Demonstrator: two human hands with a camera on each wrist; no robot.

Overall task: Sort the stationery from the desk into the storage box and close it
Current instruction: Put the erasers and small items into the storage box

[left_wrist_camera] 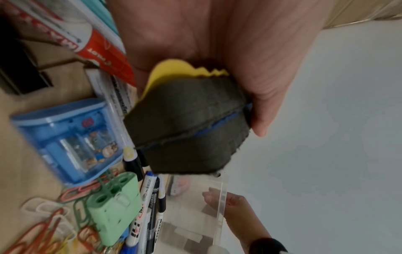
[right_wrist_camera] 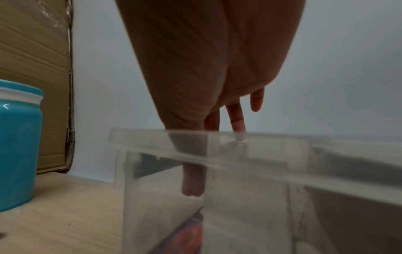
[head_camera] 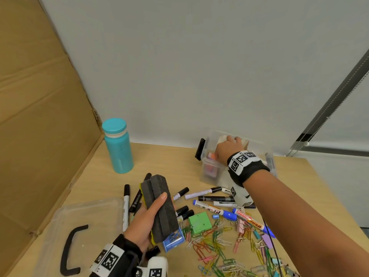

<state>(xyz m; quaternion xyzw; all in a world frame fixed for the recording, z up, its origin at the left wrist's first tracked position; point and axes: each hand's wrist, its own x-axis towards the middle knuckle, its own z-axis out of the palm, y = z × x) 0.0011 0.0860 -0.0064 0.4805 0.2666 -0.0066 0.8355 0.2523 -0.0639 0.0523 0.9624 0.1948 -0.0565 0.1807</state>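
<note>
Blue seam (left_wrist_camera: pixel 219 122) between erasers (left_wrist_camera: pixel 187 127), wrist-view only.

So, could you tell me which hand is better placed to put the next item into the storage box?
Left, probably: the left hand already grips the erasers, while the right hand holds nothing at the storage box.

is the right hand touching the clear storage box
Touching. The right wrist view shows a fingertip of the right hand resting on the rim of the storage box, thumb hanging inside.
</note>
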